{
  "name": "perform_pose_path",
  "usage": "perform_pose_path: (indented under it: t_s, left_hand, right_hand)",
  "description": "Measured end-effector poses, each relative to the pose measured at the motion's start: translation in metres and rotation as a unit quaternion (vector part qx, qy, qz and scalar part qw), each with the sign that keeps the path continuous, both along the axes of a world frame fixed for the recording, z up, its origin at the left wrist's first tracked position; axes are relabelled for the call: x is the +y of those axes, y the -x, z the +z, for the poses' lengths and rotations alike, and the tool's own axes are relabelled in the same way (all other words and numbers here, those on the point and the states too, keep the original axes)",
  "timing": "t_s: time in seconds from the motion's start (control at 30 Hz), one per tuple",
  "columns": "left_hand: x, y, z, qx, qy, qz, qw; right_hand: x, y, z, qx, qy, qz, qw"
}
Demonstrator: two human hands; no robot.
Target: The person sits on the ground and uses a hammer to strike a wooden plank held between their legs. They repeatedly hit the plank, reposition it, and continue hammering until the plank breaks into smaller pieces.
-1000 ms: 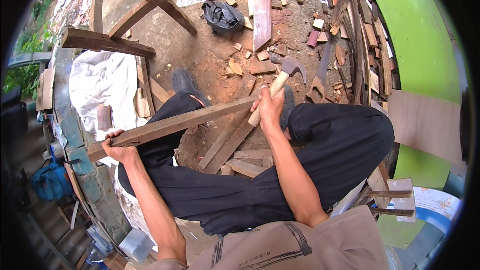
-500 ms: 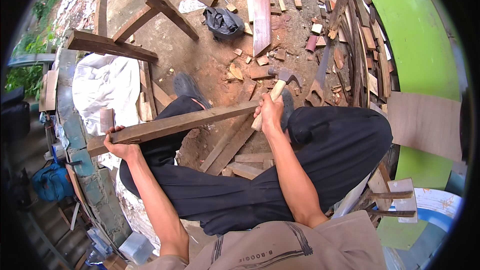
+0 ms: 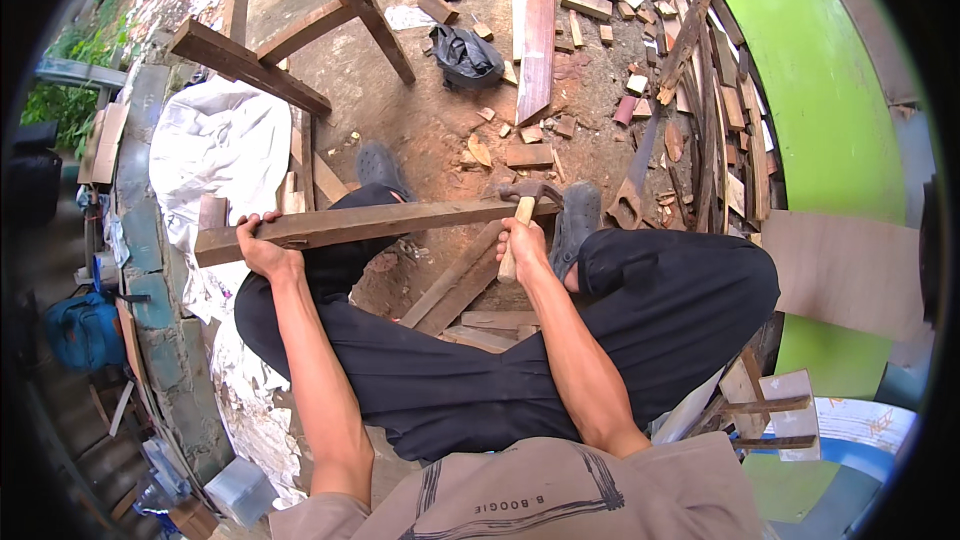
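A long brown wooden beam (image 3: 400, 223) lies across in front of me, over my left shin. Near its left end my left hand (image 3: 268, 246) is closed round it, with the fingertips showing over the top edge. My right hand (image 3: 521, 242) grips the pale wooden handle of a claw hammer (image 3: 516, 262). The hammer's dark metal head is level with the beam's right end and overlaps it in view; whether they touch, I cannot tell. Below the beam, between my legs, more wood pieces (image 3: 455, 285) lie on the ground.
A handsaw (image 3: 627, 202) lies right of my right shoe (image 3: 574, 225). Wood offcuts (image 3: 528, 156) and a black plastic bag (image 3: 466, 58) are scattered ahead. At the far left a wooden frame (image 3: 250, 77) stands by a white cloth (image 3: 220, 145). Long planks (image 3: 708, 130) line the green panel (image 3: 815, 70).
The hammer has swung from tilted right to nearly upright, its head coming down to the beam's right end. My left hand and the beam's left end sit slightly higher and further right in view.
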State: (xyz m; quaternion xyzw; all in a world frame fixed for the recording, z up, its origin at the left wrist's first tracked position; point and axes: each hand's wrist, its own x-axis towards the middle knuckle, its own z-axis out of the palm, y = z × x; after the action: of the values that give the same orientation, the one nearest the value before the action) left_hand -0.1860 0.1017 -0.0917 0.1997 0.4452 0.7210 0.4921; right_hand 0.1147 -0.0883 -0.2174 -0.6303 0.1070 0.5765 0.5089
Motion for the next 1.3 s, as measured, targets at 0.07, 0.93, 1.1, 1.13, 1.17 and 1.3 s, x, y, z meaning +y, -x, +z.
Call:
perform_pose_path:
  t_s: [0.07, 0.93, 1.1, 1.13, 1.17, 1.3]
  left_hand:
    - [-0.008, -0.020, -0.015, -0.008, -0.009, 0.001, 1.000]
    - [-0.015, -0.100, 0.021, -0.004, -0.090, -0.064, 0.994]
    - [-0.031, -0.132, 0.046, 0.002, -0.115, -0.114, 0.987]
    - [-0.030, -0.138, 0.046, 0.009, -0.123, -0.109, 0.986]
    - [-0.032, -0.145, 0.045, 0.013, -0.120, -0.110, 0.987]
    - [-0.041, -0.170, 0.045, 0.029, -0.119, -0.117, 0.985]
  right_hand:
    - [-0.002, -0.009, 0.005, -0.014, 0.011, -0.024, 1.000]
    - [-0.059, -0.110, 0.023, -0.040, -0.021, -0.222, 0.974]
    - [-0.075, -0.108, 0.047, -0.087, 0.002, -0.184, 0.979]
    - [-0.077, -0.109, 0.048, -0.096, 0.006, -0.174, 0.980]
    - [-0.078, -0.111, 0.051, -0.106, 0.008, -0.163, 0.981]
    - [-0.088, -0.113, 0.062, -0.103, 0.018, -0.140, 0.985]
